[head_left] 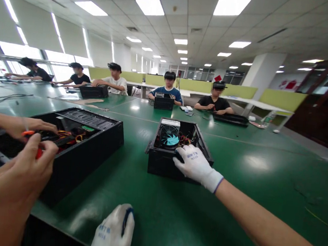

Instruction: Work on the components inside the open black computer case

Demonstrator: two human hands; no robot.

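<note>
A small black computer case (174,164) lies open side up on the table in front of me, with a power supply, a turquoise fan (171,140) and tangled wires inside. My right hand (193,162), in a white glove, grips its near rim, fingers over the edge and thumb against the front wall. Low in the middle, my left hand (113,230), gloved too, is held closed over the table's near edge. A dark blue patch shows between thumb and fingers; whether it is the glove's palm or a held thing cannot be made out.
On the left, a co-worker's bare hands (17,170) work with an orange-and-red-handled screwdriver (28,134) over a larger open computer case (91,151). Across the green table (250,185) sit several people; a black case (164,101) stands before one, a dark panel (231,119) before another.
</note>
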